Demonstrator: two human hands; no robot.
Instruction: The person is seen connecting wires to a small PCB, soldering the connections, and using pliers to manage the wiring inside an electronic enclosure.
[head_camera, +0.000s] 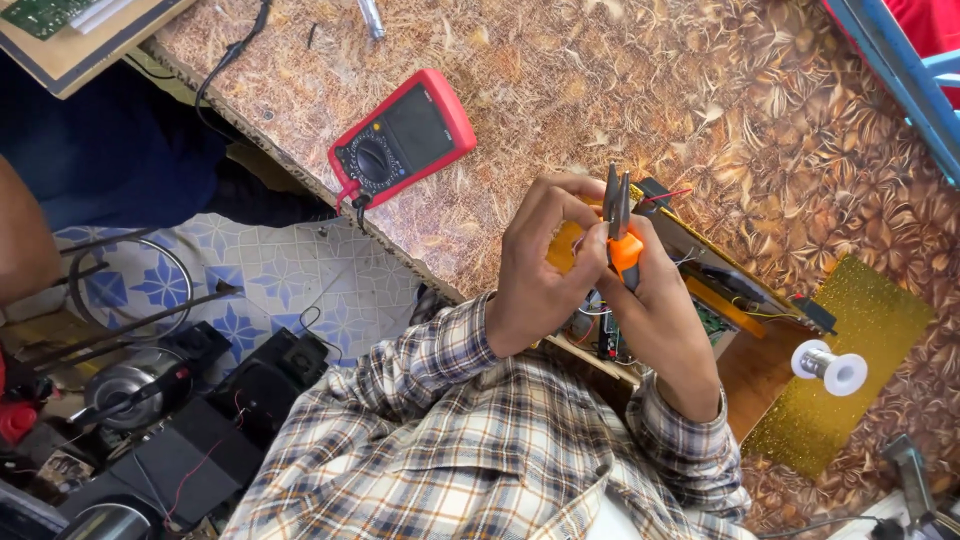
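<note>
plaid sleeves (470, 440); hands (545, 270) hold pliers (618, 225).

Open patterned brown tabletop (640, 90) spreads wide beyond the hands, with the red-cased multimeter (402, 136) and its black lead well off to the left. To the right it's tighter: an open electronics board with loose wires (715, 285) sits just beside them, and the white spool of solder wire (829, 366) stands on the gold glittery sheet (880, 330) near the edge.

Brown counter (600, 90) with a leaf-patterned laminate surface, evenly lit. Below its edge, a floor (270, 270) of pale tiles with blue star motifs. Dark metal machine parts (150, 400) crowd the floor at lower left. A blue-painted frame (900, 70) crosses the upper right corner.
</note>
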